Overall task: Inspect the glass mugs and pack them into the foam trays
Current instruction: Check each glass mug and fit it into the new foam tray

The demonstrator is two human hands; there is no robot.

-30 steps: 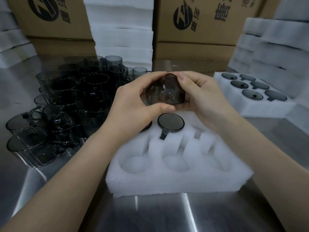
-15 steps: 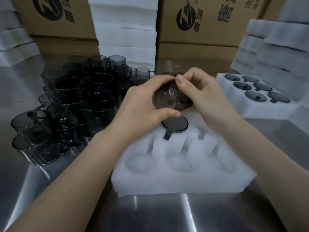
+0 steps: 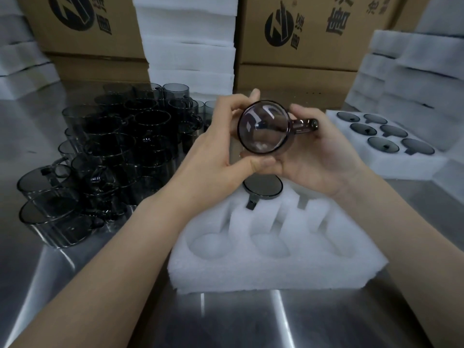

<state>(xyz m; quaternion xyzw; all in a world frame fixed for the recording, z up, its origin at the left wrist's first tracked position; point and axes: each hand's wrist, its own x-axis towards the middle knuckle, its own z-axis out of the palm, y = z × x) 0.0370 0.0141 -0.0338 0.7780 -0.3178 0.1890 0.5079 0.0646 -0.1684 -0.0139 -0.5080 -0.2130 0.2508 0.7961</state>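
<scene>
Both hands hold one smoky glass mug (image 3: 263, 128) above the near foam tray (image 3: 273, 249), its round end facing me and its handle pointing right. My left hand (image 3: 221, 151) grips the mug's left side, thumb below and fingers above. My right hand (image 3: 319, 156) cups it from the right, fingers around the handle. One mug (image 3: 262, 188) sits in the tray's back row; the three front pockets are empty. A crowd of dark glass mugs (image 3: 113, 151) stands on the table at the left.
A second foam tray (image 3: 391, 156), filled with several mugs, lies at the right. Stacks of white foam (image 3: 188, 41) and printed cardboard boxes (image 3: 308, 38) line the back. More foam pieces (image 3: 414, 79) pile up at the far right. The table top (image 3: 238, 320) is shiny steel.
The mug has been turned in my hands: its round end now faces me and the handle sticks out to the right. My right hand shifted under and around the handle.
</scene>
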